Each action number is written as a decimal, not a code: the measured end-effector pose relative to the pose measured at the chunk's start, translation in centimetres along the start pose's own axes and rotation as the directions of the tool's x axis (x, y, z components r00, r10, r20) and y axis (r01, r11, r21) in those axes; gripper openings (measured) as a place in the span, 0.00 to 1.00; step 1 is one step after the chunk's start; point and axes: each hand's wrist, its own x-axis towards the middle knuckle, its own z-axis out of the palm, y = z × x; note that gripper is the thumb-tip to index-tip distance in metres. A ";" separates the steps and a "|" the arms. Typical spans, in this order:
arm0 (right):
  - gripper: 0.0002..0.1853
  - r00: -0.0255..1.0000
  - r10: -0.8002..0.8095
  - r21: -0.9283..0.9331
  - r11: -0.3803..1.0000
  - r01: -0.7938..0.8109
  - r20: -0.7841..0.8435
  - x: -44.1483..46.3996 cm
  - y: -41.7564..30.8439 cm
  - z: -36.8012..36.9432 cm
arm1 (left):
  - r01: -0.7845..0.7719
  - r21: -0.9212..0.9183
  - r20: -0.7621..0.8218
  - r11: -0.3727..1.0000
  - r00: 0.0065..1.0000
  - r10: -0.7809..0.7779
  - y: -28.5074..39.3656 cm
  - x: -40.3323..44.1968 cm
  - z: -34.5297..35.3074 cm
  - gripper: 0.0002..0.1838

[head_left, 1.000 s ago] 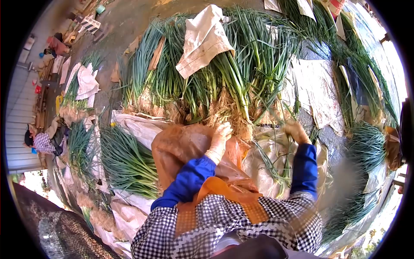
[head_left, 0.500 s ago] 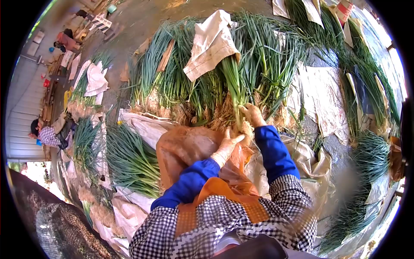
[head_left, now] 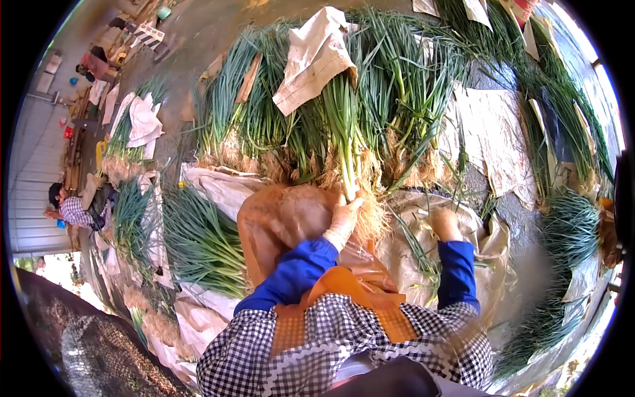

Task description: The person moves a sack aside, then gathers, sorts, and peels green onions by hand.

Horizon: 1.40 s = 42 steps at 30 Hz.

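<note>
My left hand (head_left: pixel 343 221) is closed around the lower stalks of a bunch of green onions (head_left: pixel 344 142), just above their pale, stringy roots (head_left: pixel 372 221). The leaves of this bunch point away from me, and their upper part lies under a beige sack piece (head_left: pixel 317 56). Off to the right, my right hand (head_left: pixel 445 223) hangs over a beige sack (head_left: pixel 390 255), its fingers curled down. What it holds, if anything, is hidden. Loose green leaves (head_left: pixel 421 255) lie beside it on the sack. An orange-brown apron (head_left: pixel 284 215) covers my lap.
A long row of green onions (head_left: pixel 251 99) stretches across in front of me. Another pile (head_left: pixel 198 231) lies at my left, and more bundles (head_left: pixel 572 238) are at the right. A co-worker (head_left: pixel 76 208) sits at the far left. A sack sheet (head_left: pixel 496 135) lies right of the row.
My right hand has left the onion stalks and moved right and toward me. My left hand has shifted up onto the stalks. The roots now hang spread out beside it.
</note>
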 end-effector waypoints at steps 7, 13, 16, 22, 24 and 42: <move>0.22 0.962 -0.148 0.925 0.273 0.263 -0.230 13.9 -15.4 -1.8 | 0.091 -0.185 0.109 0.979 0.992 -0.071 2.1 -1.5 -0.7 0.14; 0.10 0.966 0.234 0.993 0.078 0.094 -0.110 12.9 -10.9 0.8 | 0.196 -0.611 0.086 0.767 0.980 -0.182 8.8 -4.1 -2.1 0.14; 0.13 0.775 0.421 0.677 0.736 0.011 -0.471 11.5 -6.4 1.9 | 0.204 -0.583 0.098 0.786 0.978 -0.181 8.4 -3.9 -3.0 0.14; 0.28 0.991 -0.134 0.997 0.066 0.031 -0.022 10.0 -17.7 -6.8 | 0.335 -0.596 0.125 0.730 0.937 -0.327 8.0 -4.6 -0.7 0.13; 0.25 0.942 -0.286 0.964 -0.144 -0.221 0.173 11.8 -19.9 -6.2 | 0.371 -0.602 0.164 0.707 0.924 -0.344 7.8 -4.5 -0.8 0.13; 0.12 0.995 0.057 0.972 0.216 -0.087 0.077 -1.0 -3.0 -0.3 | 0.366 -0.196 0.097 0.910 0.931 -0.353 2.0 -5.3 1.4 0.10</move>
